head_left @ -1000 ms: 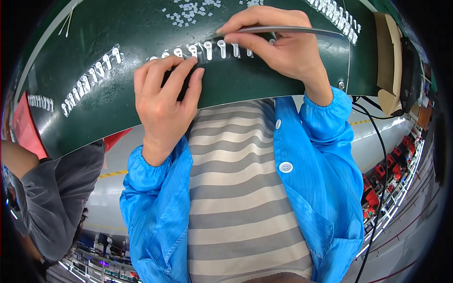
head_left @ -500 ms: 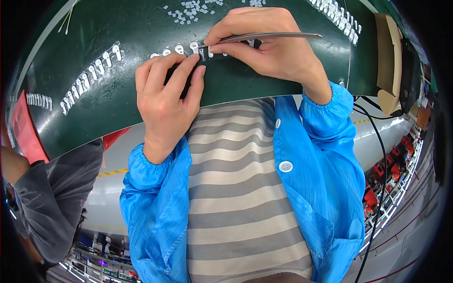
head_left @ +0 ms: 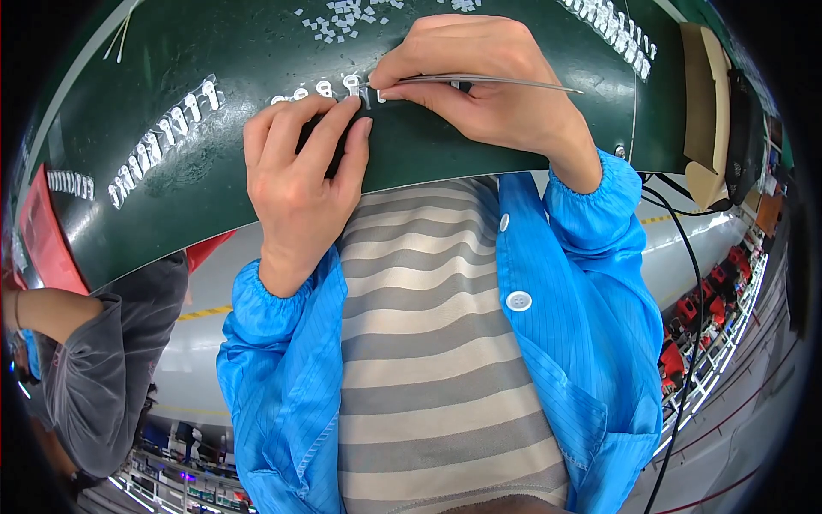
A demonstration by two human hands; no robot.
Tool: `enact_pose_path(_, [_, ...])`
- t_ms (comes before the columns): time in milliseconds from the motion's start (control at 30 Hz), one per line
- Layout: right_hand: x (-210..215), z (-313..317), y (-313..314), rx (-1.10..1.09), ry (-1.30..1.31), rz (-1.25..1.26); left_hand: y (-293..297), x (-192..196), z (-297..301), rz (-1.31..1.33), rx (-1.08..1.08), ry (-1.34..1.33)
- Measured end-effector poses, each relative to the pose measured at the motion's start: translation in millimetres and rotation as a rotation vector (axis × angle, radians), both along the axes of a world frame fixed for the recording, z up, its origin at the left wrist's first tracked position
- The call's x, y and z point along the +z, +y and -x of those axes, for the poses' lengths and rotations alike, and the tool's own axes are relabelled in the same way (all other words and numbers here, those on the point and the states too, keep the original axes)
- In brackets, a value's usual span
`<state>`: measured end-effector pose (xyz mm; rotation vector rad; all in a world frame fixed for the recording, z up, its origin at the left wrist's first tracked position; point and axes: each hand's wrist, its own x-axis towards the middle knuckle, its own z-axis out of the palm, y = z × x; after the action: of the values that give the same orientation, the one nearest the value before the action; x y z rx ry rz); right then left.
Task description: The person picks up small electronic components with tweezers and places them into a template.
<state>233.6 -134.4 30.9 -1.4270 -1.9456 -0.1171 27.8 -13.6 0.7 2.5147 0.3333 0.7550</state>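
My right hand (head_left: pixel 488 77) is closed round slim metal tweezers (head_left: pixel 514 83). Their tip is beside a small white part with a round head (head_left: pixel 351 83), one of a row on clear film. My left hand (head_left: pixel 300 171) rests palm down with bent fingers. Its index fingertip touches the lower end of that same part, while the thumb is held apart from it. More white parts (head_left: pixel 324 88) of the row show above my left fingers, and my hands hide the rest. Whatever the tweezer tip grips is too small to make out.
The green table (head_left: pixel 428 154) bears a strip of white parts (head_left: pixel 167 133) at left and another strip (head_left: pixel 612 34) at far right. Small pale squares (head_left: pixel 342 19) lie scattered at the back near cotton swabs (head_left: pixel 122 38). A cardboard box (head_left: pixel 706 111) stands right; a co-worker's arm (head_left: pixel 60 314) is at left.
The rear end of the tweezers has swung down toward me, with their tip near the same part. My left hand has barely shifted. The co-worker's forearm has come further into view.
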Motion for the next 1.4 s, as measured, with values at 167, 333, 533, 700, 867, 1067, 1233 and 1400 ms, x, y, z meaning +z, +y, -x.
enact_pose_path(167, [-5.1,-4.0,1.9,0.051,-0.061,-0.047,0.6,-0.3,-0.4,-0.006,-0.007,-0.01])
enact_pose_path(333, [-2.0,-3.1,0.9,0.036,-0.092,-0.008,1.1,-2.0,0.1,-0.01,-0.02,0.0])
enact_pose_path(533, [0.6,0.2,2.6,-0.013,0.014,0.04,2.6,-0.1,-0.5,-0.032,-0.026,0.051])
enact_pose_path(700, [21.6,9.4,-8.4,-0.185,0.627,0.33,1.8,-0.9,0.6,-0.03,-0.029,0.065])
enact_pose_path(867, [11.2,8.8,-10.0,-0.451,0.705,0.182,-0.5,1.1,-0.7,-0.037,-0.03,0.052])
enact_pose_path(1067, [10.4,8.1,-5.4,-0.468,0.699,0.142,-0.1,-0.3,0.6,-0.046,-0.043,0.056])
enact_pose_path(1233, [11.1,9.6,-3.6,-0.483,0.74,0.171,-0.5,0.1,1.0,-0.04,-0.038,0.056])
enact_pose_path(1400, [10.1,8.3,-5.6,-0.449,0.701,0.178,-0.2,1.1,1.5,-0.041,-0.035,0.061])
